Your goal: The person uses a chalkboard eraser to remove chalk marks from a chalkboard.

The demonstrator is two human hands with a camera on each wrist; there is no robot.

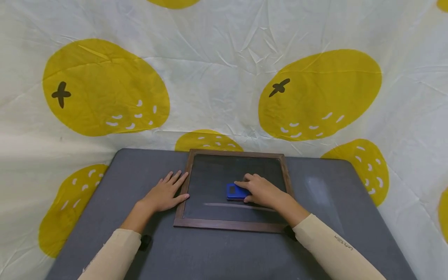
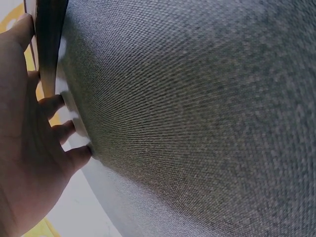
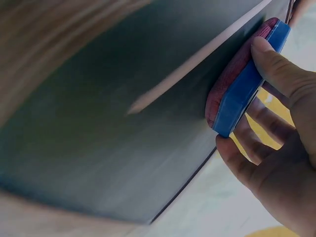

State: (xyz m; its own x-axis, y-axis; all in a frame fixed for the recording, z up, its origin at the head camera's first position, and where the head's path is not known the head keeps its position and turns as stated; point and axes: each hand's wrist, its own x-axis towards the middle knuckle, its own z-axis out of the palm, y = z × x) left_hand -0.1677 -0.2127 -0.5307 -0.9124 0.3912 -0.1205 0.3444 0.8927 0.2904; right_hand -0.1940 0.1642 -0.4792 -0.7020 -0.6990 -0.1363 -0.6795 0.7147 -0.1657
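Note:
A small chalkboard (image 1: 213, 171) with a brown wooden frame lies on the table. My right hand (image 1: 262, 189) grips a blue eraser (image 1: 232, 192) over the middle of the board. In the right wrist view the eraser (image 3: 239, 98) shows a dark red felt face turned to the board, thumb on one side and fingers on the other. A pale chalk line (image 3: 192, 61) runs across the board beside it. With its fingers spread, my left hand (image 1: 163, 195) rests at the board's left edge, thumb and fingertip touching the wooden frame (image 2: 48, 44).
The dark grey table (image 1: 224, 252) extends around the board, with a pale smudge (image 1: 316, 190) on its right side. Behind it hangs a white cloth (image 1: 213, 85) printed with yellow fruit shapes. A dark band (image 1: 145, 243) sits by the left cuff.

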